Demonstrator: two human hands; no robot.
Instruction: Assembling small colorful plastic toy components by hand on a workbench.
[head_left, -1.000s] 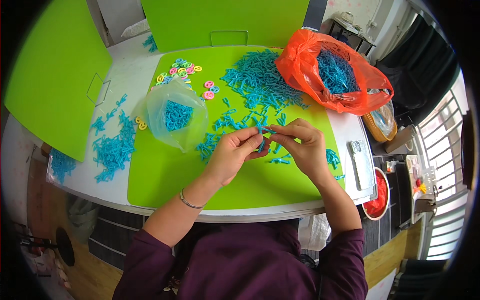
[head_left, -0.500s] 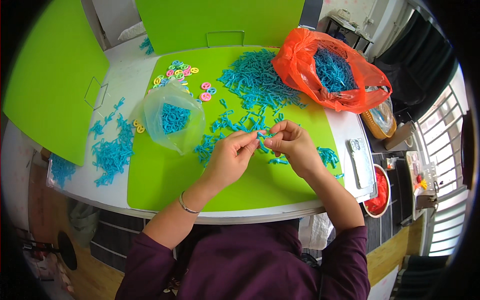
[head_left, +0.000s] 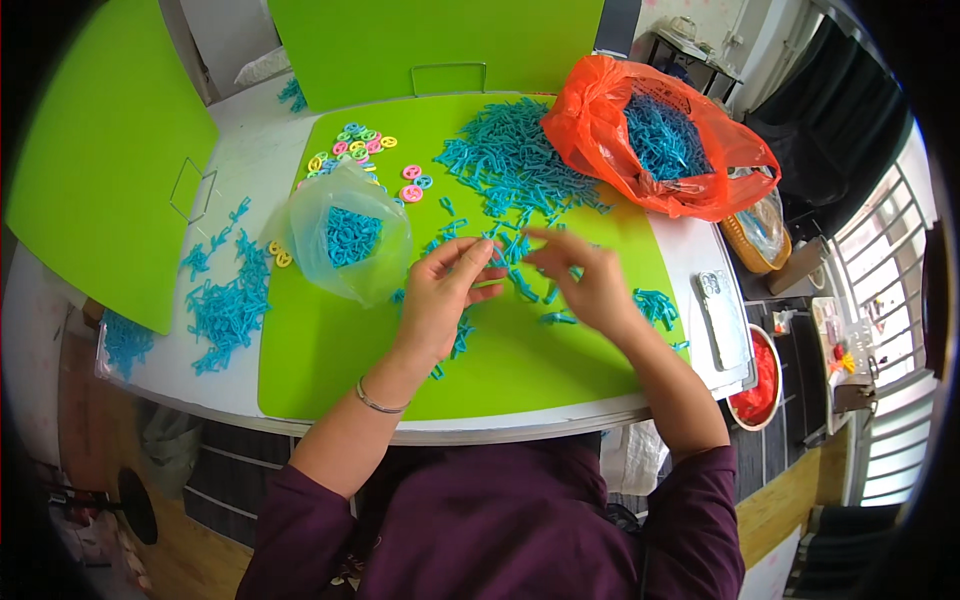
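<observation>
My left hand (head_left: 445,290) is closed, thumb against fingers, on a small turquoise plastic piece (head_left: 497,256) whose curved end sticks out at the fingertips. A short gap away is my right hand (head_left: 585,275), blurred by motion; its thumb and forefinger look apart with nothing visible between them. Loose turquoise pieces (head_left: 522,285) lie on the green mat (head_left: 330,375) beneath and between the hands. Beyond them spreads a large heap of the same kind of pieces (head_left: 515,155). Left of my left hand stands an open translucent plastic bag (head_left: 385,270) with turquoise pieces (head_left: 350,235) inside.
An open red plastic bag (head_left: 590,120) full of turquoise pieces stands at the back right. Colourful round rings (head_left: 365,140) lie behind the translucent bag. More turquoise pieces (head_left: 228,310) cover the white table's left side. Green boards (head_left: 100,170) rise at left and back.
My hands were together at the small turquoise piece and are now apart. My right hand has drawn away to the right, while my left hand has turned slightly and keeps a piece.
</observation>
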